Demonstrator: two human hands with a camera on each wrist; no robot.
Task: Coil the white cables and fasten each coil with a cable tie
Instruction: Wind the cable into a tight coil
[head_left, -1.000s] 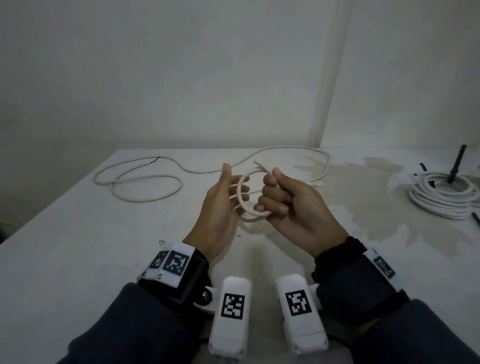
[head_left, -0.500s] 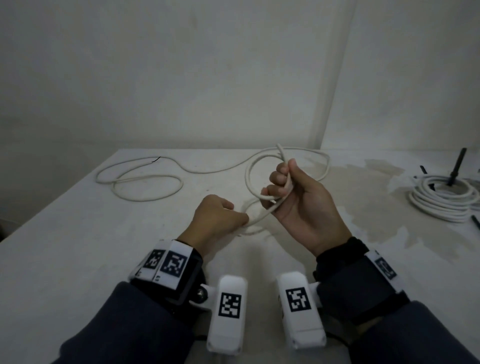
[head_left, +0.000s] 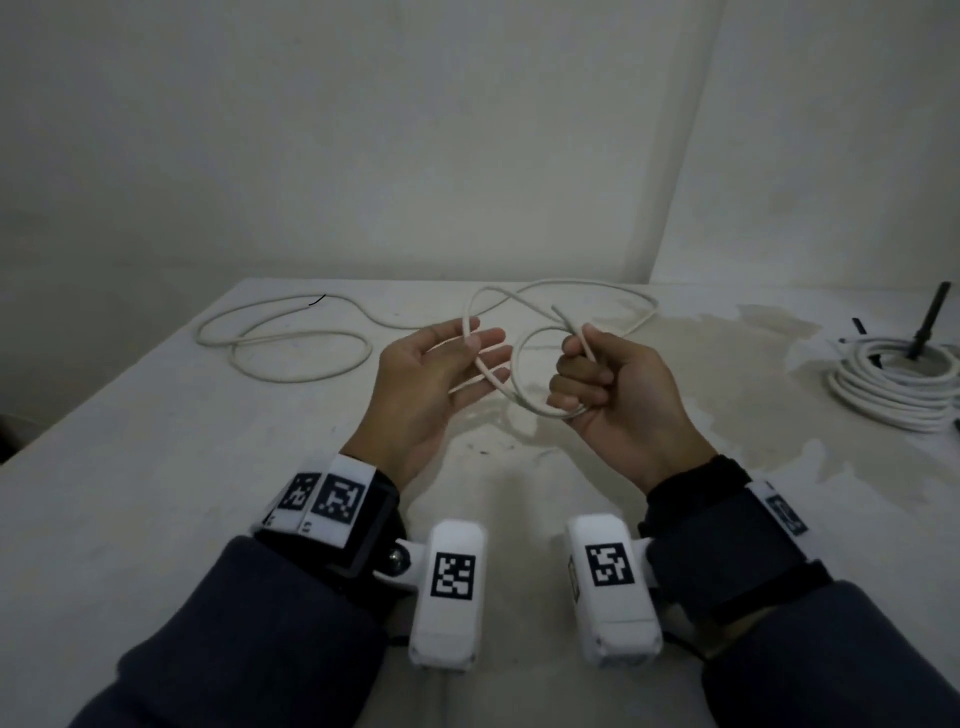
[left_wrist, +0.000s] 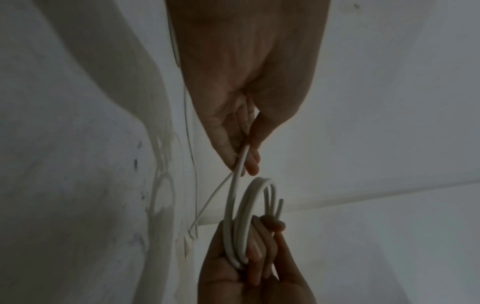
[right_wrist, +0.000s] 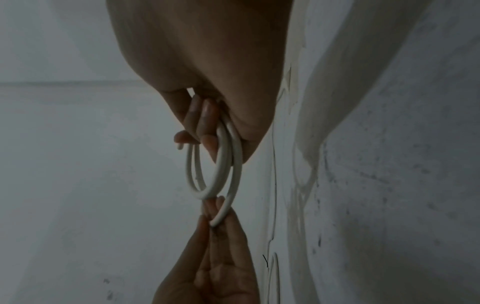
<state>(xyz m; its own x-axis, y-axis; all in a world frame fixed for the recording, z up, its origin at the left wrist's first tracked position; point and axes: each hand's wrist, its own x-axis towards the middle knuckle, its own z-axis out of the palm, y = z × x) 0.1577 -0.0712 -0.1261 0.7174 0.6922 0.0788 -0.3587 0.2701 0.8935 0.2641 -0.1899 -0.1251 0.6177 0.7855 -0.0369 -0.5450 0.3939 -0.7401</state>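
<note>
A long white cable (head_left: 291, 375) lies in loose curves across the far left of the table (head_left: 156, 493) and runs to my hands. My right hand (head_left: 582, 374) curls round a small coil (head_left: 517, 387) of about two loops, and the cable's cut end (head_left: 563, 317) sticks up past the thumb. My left hand (head_left: 475, 345) is just left of the coil and pinches the running cable between thumb and nearly straight fingers. The left wrist view shows that pinch (left_wrist: 241, 162) and the loops (left_wrist: 249, 205). In the right wrist view the coil (right_wrist: 222, 164) hangs from my curled fingers (right_wrist: 205, 123).
A finished coil of white cable (head_left: 893, 402) sits at the table's right edge, with a black stick-like object (head_left: 930, 322) standing in it and small black pieces beside it. A damp-looking stain (head_left: 727, 374) spreads over the table's right half. Walls close off the back.
My left hand was a fist low near the table; it has since risen with fingers spread, bringing the cable up beside the coil. My right hand dropped slightly, keeping its grip on the loops.
</note>
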